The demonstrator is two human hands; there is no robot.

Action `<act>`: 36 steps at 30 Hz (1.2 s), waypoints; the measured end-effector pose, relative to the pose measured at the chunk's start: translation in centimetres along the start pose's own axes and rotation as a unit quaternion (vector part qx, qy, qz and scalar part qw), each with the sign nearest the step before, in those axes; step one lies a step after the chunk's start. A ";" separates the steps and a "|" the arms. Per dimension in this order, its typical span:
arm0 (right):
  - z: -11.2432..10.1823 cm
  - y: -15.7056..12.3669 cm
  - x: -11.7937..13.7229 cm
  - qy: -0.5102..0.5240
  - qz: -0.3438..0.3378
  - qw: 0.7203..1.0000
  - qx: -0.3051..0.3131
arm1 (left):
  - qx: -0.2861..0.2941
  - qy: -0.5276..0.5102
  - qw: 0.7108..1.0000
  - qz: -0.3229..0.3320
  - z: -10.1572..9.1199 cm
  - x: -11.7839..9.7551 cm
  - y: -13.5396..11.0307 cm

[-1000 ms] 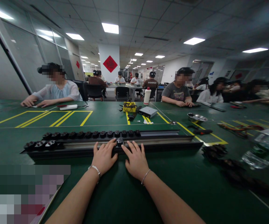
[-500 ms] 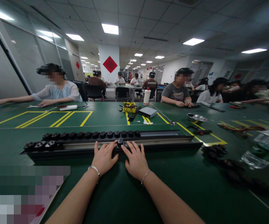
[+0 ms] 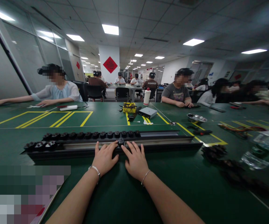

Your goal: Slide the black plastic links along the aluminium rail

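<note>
Two long black rails (image 3: 167, 143) lie side by side across the table in front of me. In the near rail's channel sits a small black socket module (image 3: 120, 142), between my index fingertips. My left hand (image 3: 104, 158) touches the module's left side with fingers spread along the rail. At its right side is my right hand (image 3: 136, 160), fingers also apart, index fingertip against the module. Several more black modules (image 3: 88, 135) line the far rail. A few others (image 3: 40, 145) sit at the near rail's left end. The module's underside is hidden.
Loose black modules (image 3: 215, 151) lie to the right, beside a clear plastic bottle (image 3: 257, 160). Beyond the rails are a grey box (image 3: 148, 112), a yellow box with cables (image 3: 129, 107) and a metal bowl (image 3: 196, 118). Co-workers sit across the green table (image 3: 171, 186).
</note>
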State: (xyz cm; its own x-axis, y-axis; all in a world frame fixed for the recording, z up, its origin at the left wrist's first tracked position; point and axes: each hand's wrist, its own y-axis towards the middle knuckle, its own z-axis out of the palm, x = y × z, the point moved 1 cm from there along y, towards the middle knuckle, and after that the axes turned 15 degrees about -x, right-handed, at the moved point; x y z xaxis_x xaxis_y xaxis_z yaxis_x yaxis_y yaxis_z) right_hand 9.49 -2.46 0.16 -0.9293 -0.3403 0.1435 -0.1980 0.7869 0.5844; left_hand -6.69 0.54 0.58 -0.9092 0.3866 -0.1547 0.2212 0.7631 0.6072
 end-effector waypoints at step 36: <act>0.2 0.0 0.1 0.012 0.006 1.000 -0.008 | 0.002 -0.011 0.999 0.032 0.1 -0.2 -0.1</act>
State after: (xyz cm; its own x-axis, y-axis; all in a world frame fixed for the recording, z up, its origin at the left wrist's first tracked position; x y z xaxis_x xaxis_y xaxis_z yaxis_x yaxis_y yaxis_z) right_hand 9.32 -2.43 0.00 -0.9236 -0.3440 0.1691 -0.1828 0.7829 0.5947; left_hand -6.52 0.48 0.46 -0.8847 0.4466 -0.1334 0.2803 0.7385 0.6133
